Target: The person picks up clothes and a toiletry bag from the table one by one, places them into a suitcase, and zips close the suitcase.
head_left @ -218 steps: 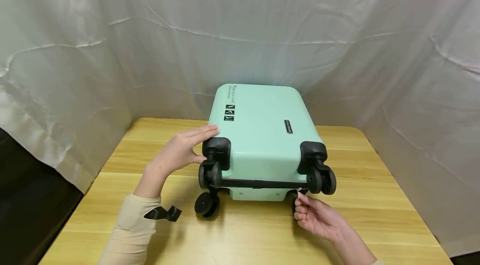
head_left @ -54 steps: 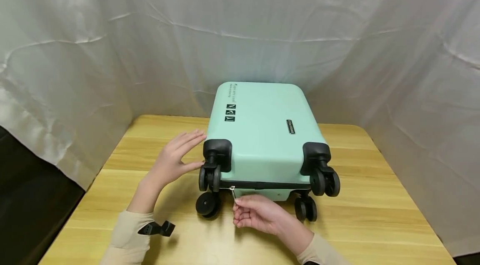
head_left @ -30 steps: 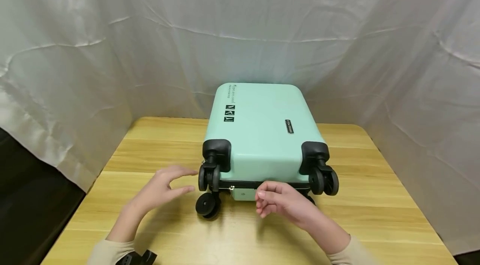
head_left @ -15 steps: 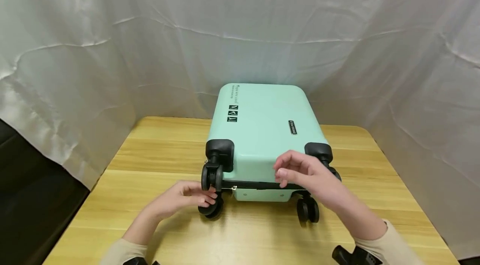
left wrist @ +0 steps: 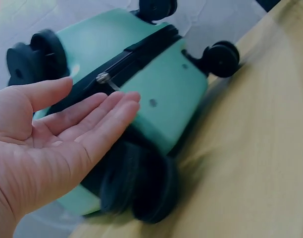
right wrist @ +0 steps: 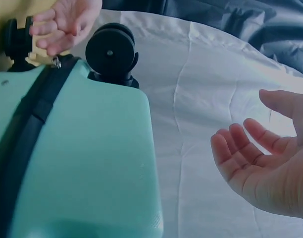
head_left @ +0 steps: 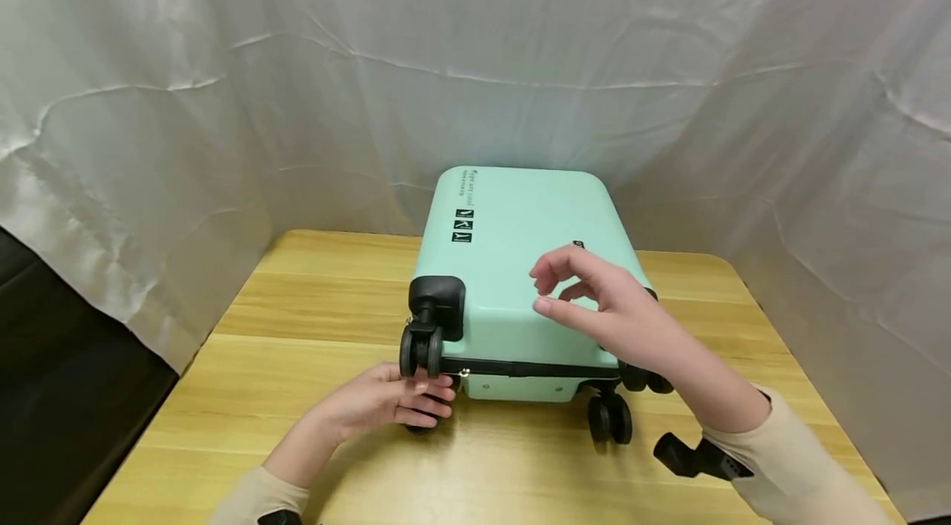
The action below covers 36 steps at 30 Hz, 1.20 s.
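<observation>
A mint-green hard-shell suitcase (head_left: 520, 219) lies flat with its wheeled end toward me. Its black zipper band (head_left: 520, 368) runs across that end, and the zipper pull (left wrist: 103, 78) sits near the left corner. My left hand (head_left: 386, 401) is at the lower left wheels, palm up, fingers extended close to the zipper pull; it grips nothing. My right hand (head_left: 602, 302) hovers above the suitcase's right front part, fingers loosely bent and thumb apart, with nothing between them. In the head view it covers most of the right upper wheel's mount and the black label.
The suitcase stands on a wooden table (head_left: 319, 294). Pale fabric curtains (head_left: 475, 79) hang behind and at both sides. Black wheels (head_left: 609, 418) stick out at the near corners. A wrist camera (head_left: 698, 459) juts from the right sleeve.
The right hand drew the zipper pull from the right corner to the left, let go, then rose rightward over the suitcase. The left hand moved from the suitcase's left side down to the lower left wheel.
</observation>
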Tool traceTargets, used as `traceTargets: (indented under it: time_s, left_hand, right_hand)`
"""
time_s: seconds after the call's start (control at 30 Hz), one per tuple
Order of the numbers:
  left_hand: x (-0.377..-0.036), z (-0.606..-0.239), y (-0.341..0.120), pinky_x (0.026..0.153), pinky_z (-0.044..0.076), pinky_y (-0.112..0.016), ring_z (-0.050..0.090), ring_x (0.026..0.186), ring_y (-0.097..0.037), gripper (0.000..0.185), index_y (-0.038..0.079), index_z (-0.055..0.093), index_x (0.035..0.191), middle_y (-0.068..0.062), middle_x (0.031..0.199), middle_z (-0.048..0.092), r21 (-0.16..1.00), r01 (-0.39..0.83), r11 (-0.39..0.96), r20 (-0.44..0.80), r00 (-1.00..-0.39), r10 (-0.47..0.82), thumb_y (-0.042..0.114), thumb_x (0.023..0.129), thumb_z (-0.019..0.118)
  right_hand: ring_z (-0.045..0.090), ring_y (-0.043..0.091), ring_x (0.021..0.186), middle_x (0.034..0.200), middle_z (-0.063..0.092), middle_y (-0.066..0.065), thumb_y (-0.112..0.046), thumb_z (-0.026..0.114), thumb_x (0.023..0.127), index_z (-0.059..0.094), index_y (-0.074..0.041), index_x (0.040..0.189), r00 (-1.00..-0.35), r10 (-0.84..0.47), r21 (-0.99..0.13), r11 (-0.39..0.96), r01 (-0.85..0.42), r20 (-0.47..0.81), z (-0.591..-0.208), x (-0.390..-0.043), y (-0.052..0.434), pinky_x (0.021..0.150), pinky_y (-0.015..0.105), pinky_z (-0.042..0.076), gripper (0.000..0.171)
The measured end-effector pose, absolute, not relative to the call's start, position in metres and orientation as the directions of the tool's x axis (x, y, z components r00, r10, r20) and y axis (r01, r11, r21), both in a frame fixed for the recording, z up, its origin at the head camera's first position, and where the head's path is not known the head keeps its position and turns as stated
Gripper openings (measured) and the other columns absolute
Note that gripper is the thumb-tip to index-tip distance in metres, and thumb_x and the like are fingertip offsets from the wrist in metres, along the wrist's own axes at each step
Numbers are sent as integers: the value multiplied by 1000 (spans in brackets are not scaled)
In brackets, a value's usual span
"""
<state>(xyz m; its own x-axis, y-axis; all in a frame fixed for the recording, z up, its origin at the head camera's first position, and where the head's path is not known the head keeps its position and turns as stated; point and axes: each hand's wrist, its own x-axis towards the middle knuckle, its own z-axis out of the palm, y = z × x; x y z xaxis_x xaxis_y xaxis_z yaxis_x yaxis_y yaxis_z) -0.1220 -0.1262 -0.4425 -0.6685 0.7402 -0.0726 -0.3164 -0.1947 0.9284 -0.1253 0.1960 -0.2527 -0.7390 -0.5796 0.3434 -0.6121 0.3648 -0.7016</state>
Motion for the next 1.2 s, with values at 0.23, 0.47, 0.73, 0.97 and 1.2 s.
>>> traceTargets:
  time_s: [0.23, 0.47, 0.73, 0.97, 1.2]
  left_hand:
    - [-122, -447, -106, 103, 48, -47, 65, 117, -27, 43, -11, 43, 138, -21, 136, 58, 914, -366, -178, -127, -672, 730, 12, 102, 48]
    - [-122, -447, -92, 105, 46, -48, 62, 121, -32, 51, -12, 32, 144, -28, 143, 48, 897, -410, -165, -163, -654, 739, 15, 103, 45]
    - [-119, -446, -87, 100, 51, -42, 66, 113, -29, 39, -6, 49, 133, -16, 127, 63, 842, -495, -215, -199, -655, 729, 19, 104, 42]
    - [-117, -448, -84, 98, 53, -41, 69, 102, -22, 26, 4, 58, 115, -8, 111, 68, 809, -532, -252, -191, -642, 742, 16, 106, 37]
    - [-116, -450, -82, 94, 55, -36, 68, 91, -13, 24, 8, 60, 105, -2, 99, 67, 788, -534, -306, -156, -654, 740, 14, 105, 37]
  right_hand:
    - [53, 10, 111, 119, 58, -4, -19, 71, 89, 56, -15, 122, -595, -675, -480, 384, -789, 436, -251, -136, 180, 89, 30, 52, 36]
    - [50, 16, 119, 127, 54, 0, -30, 72, 88, 56, -13, 126, -461, -774, -192, 420, -887, 434, -265, -155, 170, 98, 34, 48, 45]
    - [53, 23, 120, 128, 54, 7, -41, 75, 84, 54, -12, 130, -393, -829, 51, 448, -893, 399, -289, -167, 176, 101, 39, 48, 58]
    - [41, 32, 139, 147, 45, 15, -55, 71, 82, 42, -12, 145, -488, -812, 144, 551, -822, 320, -304, -174, 190, 110, 50, 40, 82]
    - [35, 37, 143, 154, 37, 18, -61, 69, 80, 33, -10, 152, -558, -778, 135, 610, -781, 288, -312, -176, 199, 110, 57, 37, 95]
